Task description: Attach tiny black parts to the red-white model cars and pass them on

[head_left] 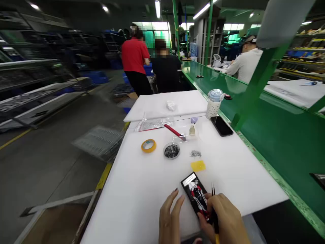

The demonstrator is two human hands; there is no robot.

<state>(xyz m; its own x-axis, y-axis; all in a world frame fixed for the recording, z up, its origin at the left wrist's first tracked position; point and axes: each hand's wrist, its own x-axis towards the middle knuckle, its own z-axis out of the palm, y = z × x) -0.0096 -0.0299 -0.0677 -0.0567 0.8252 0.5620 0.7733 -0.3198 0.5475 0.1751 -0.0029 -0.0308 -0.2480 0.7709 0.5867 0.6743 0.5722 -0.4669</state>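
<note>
My right hand (225, 217) is closed around dark tweezers (213, 190), whose tips point away from me. Its thumb and fingers also touch the near end of a flat black rectangular piece (188, 189). On that piece are a white label and a glossy red, white and black shape, possibly a small model car; I cannot tell for sure. My left hand (169, 215) is just left of it, fingers stretched and apart, holding nothing. Beyond lie a yellow square (198, 165), a scatter of tiny dark parts (195, 154) and a round clear dish (172, 151) full of small dark pieces.
On the white-covered table (142, 189) lie a yellow tape roll (148, 145), a red-handled cutter (174, 131), clear plastic bags (154, 124), a phone (221, 126) and a lidded cup (213, 104). A green ledge (269, 118) runs along the right. Several people are farther back.
</note>
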